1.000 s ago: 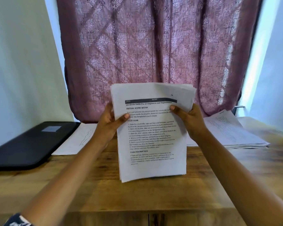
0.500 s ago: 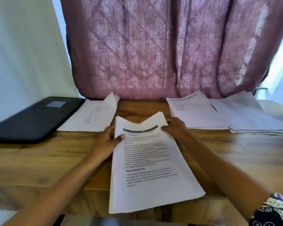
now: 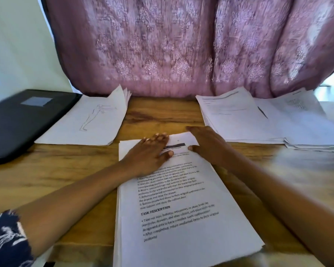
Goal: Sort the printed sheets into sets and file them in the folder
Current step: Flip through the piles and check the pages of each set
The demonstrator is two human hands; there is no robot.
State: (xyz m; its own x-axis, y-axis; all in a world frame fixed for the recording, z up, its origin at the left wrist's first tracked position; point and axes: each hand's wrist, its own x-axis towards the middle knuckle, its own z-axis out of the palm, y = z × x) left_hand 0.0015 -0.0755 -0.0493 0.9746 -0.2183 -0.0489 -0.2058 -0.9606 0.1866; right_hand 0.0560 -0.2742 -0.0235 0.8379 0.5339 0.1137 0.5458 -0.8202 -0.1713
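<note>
While several piles already lie apart on the wooden table [image 3: 162, 114], sorting looks partly done and filing not yet begun: black folder [image 3: 21, 120] closed, far left of the front stack [image 3: 177, 199], nothing visibly in it. Front stack flat at the near table edge, overhanging it slightly, printed text facing up, a dark heading bar near the top. Left hand [image 3: 148, 153] pressed flat on its upper part, fingers spread and open, gripping nothing. Right hand [image 3: 206, 145] at the stack's top right corner, thumb under or against the lifted top sheet, fingers extended; true pinch or not, cannot tell. Behind and left of the stack, a thin pile with a line drawing [image 3: 89, 120], far corner curling up. Behind and right, two thicker text piles [image 3: 258, 120], overlapping. Paper thin, matte, floppy, edges slightly uneven; table warm, grained, smooth; folder dull, rounded at the corners; patterned mauve curtain [image 3: 181, 45] behind everything
</note>
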